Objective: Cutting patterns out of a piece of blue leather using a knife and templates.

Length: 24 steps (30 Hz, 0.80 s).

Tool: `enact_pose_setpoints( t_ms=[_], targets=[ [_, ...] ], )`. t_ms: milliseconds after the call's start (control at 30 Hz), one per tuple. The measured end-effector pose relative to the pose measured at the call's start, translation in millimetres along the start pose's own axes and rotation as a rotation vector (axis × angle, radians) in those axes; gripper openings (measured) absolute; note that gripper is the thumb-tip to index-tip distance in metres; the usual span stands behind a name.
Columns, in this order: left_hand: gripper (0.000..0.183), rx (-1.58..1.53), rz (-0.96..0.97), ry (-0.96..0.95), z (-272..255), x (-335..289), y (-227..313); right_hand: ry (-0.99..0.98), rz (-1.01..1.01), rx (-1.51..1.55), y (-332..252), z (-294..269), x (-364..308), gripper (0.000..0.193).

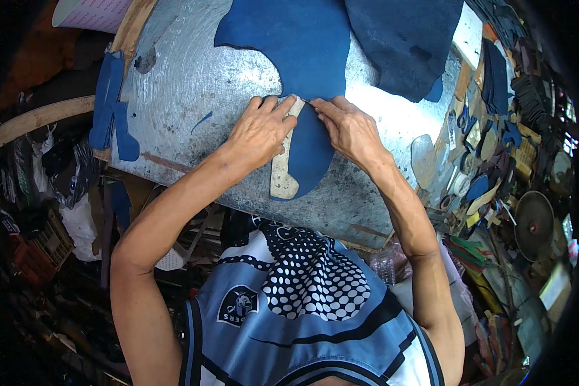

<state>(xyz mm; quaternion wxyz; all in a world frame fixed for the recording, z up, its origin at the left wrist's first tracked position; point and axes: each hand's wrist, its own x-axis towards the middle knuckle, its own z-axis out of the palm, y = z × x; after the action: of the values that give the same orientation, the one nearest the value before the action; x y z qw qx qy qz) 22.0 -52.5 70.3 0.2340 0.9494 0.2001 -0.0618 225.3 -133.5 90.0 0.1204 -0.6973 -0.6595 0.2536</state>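
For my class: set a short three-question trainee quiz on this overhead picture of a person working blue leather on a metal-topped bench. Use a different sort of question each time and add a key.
1. True or false: the left hand lies flat on the pale template.
2. Where is the right hand? A) off the bench, B) at the top edge of the cut blue leather piece, beside the template, C) on the scissors.
3. Fill in: the work lies on a scratched ____ sheet covering the bench.

Key: 1 true. 2 B. 3 metal.
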Motion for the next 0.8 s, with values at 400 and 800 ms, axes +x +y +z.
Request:
enact_pose_setpoints(
  t_ms=[400,800],
  targets=[
    [0.055,-0.009,-0.007,-0.020,0.5,-1.1,-1.0,0.080,-0.021,-0.003,12.3,6.1,-12.4,0.027],
    [0.074,0.031,0.086,-0.015,0.1,-4.2,-5.7,0.129,0.185,0.141,-9.7,3.9,-21.3,0.028]
  ],
)
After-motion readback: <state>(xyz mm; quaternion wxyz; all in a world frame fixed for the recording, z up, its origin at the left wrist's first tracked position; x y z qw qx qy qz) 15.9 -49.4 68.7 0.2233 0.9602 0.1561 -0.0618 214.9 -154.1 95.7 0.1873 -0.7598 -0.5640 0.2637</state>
